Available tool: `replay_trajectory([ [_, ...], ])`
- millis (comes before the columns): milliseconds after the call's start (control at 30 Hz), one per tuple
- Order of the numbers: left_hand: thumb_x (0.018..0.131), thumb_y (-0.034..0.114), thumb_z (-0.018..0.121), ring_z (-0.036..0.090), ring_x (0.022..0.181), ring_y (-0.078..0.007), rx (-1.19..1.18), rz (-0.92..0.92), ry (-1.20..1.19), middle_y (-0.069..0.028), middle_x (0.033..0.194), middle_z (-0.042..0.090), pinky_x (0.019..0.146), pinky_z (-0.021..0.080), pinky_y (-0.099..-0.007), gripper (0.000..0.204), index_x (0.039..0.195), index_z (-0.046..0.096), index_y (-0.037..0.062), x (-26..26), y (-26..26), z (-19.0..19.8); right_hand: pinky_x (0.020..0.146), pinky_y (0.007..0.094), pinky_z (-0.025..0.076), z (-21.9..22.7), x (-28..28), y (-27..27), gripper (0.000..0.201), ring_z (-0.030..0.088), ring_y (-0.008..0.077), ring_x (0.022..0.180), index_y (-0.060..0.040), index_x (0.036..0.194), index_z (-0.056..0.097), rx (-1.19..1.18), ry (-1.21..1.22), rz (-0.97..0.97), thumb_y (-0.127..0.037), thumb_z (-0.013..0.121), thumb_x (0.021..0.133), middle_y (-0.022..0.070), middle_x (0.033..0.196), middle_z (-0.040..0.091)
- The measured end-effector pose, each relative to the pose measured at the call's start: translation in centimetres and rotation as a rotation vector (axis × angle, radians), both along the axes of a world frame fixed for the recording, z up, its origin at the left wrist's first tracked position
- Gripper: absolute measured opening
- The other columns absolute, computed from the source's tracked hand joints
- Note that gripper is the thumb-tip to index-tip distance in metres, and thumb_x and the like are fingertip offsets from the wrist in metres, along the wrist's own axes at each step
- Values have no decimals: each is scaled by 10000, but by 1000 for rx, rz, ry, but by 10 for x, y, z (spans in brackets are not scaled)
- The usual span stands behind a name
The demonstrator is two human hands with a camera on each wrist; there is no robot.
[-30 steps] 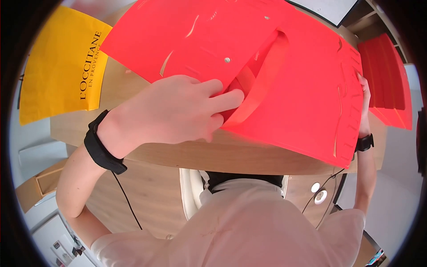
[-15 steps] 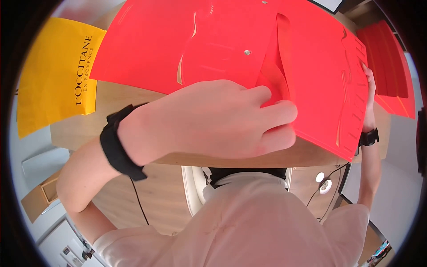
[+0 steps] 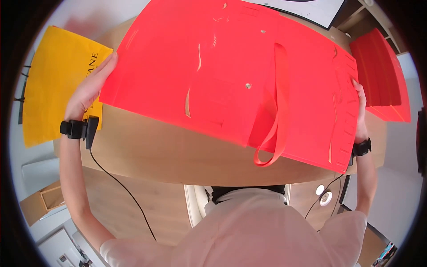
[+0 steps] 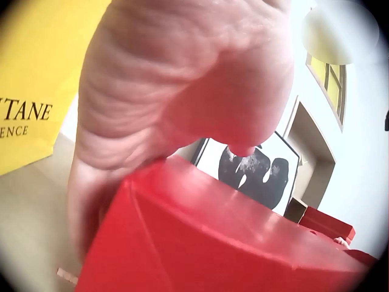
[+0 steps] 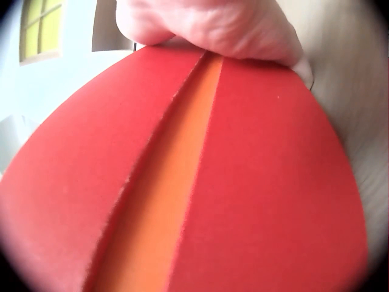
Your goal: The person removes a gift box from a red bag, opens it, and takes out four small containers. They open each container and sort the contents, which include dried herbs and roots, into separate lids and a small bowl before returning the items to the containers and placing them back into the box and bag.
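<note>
A large red gift box [image 3: 164, 58] with gold-toned marks and small round holes is held tilted over the table. From its middle hangs a loop of red ribbon [image 3: 281, 98], drooping past the near edge. My left hand [image 3: 95, 86] grips the box's left end; in the left wrist view the thumb and palm [image 4: 182, 79] straddle its corner. At the right end my right hand [image 3: 361, 102] holds the edge, its fingertips partly hidden behind the box. An orange strip [image 5: 164, 201] shows between two red panels below that hand in the right wrist view.
A yellow paper bag [image 3: 53, 89] with black lettering stands at the left, right behind my left hand. Another red folded box [image 3: 382, 75] is at the far right. Wooden tabletop [image 3: 178, 155] shows along the near side. Cables run from both wrist straps.
My left hand has left the ribbon and moved left to the box's left end. The ribbon loop now hangs free. My right hand stays at the right edge.
</note>
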State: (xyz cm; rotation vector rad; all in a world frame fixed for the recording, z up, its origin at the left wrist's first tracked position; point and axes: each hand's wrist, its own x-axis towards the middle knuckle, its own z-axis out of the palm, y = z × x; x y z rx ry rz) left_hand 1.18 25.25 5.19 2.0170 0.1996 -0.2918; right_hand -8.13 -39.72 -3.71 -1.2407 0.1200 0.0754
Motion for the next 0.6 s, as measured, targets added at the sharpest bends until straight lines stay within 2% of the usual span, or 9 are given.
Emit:
replay_trajectory([
  [133, 1048, 469, 578, 483, 1402, -190, 104, -150, -30, -116, 1570, 465, 1174, 350, -303, 737, 1595, 357, 27, -8, -11, -2, 1034, 355, 497, 25, 0, 18, 491, 610, 186, 1210, -92, 1380, 565, 183, 189, 57, -433, 526, 1029, 62, 1365, 628],
  [233, 1042, 464, 590, 488, 1396, -190, -69, -100, 45, -129, 1546, 496, 1173, 348, -306, 724, 1572, 391, 12, -25, -43, -1, 986, 351, 519, 36, -5, 45, 485, 645, 183, 1135, -80, 1336, 600, 204, 211, -72, -438, 542, 1014, 54, 1298, 668],
  [300, 1039, 464, 596, 499, 1379, -182, 153, -218, 84, -124, 1510, 529, 1159, 360, -300, 713, 1548, 418, -1, -37, -71, 3, 966, 353, 527, 39, -10, 63, 501, 649, 184, 1123, -80, 1343, 596, -51, 90, -149, -450, 550, 1009, 47, 1299, 668],
  [333, 1037, 464, 600, 504, 1371, -179, 265, -278, 99, -121, 1492, 546, 1152, 367, -297, 708, 1537, 431, -8, -42, -81, 4, 986, 361, 520, 37, -14, 62, 502, 628, 190, 1158, -87, 1374, 562, -139, 5, -104, -443, 538, 1019, 51, 1340, 632],
  [400, 1035, 450, 608, 529, 1333, -170, 125, -215, 109, -112, 1449, 581, 1139, 377, -296, 679, 1512, 459, -10, -45, -92, 6, 1054, 382, 495, 27, -18, 51, 511, 563, 206, 1267, -108, 1463, 461, -268, -193, 58, -413, 500, 1054, 65, 1464, 523],
  [467, 1036, 438, 612, 539, 1320, -171, 84, -166, 70, -108, 1446, 584, 1141, 376, -299, 670, 1516, 459, -3, -45, -105, 9, 1067, 375, 487, 37, -10, 52, 510, 559, 205, 1271, -117, 1469, 459, -117, -113, 139, -425, 486, 1064, 61, 1464, 520],
  [533, 1035, 421, 618, 547, 1308, -173, -21, -115, 108, -107, 1445, 584, 1134, 384, -299, 664, 1522, 451, 1, -46, -121, 9, 996, 331, 507, 47, -1, 60, 513, 637, 180, 1128, -107, 1365, 587, 277, 283, 43, -493, 513, 1036, 31, 1299, 659],
  [567, 1035, 413, 622, 551, 1302, -174, -76, -94, 123, -107, 1445, 584, 1131, 388, -299, 662, 1525, 448, 3, -44, -128, 10, 997, 335, 509, 46, -2, 73, 551, 635, 179, 1131, -109, 1388, 569, 177, 175, -65, -530, 491, 1040, 32, 1316, 647],
  [600, 1034, 399, 628, 559, 1292, -171, -17, -182, 81, -103, 1438, 589, 1121, 399, -296, 659, 1527, 443, 4, -45, -143, 11, 998, 338, 512, 41, -7, 86, 590, 633, 177, 1135, -111, 1411, 550, 79, 68, -177, -567, 468, 1044, 33, 1333, 635],
])
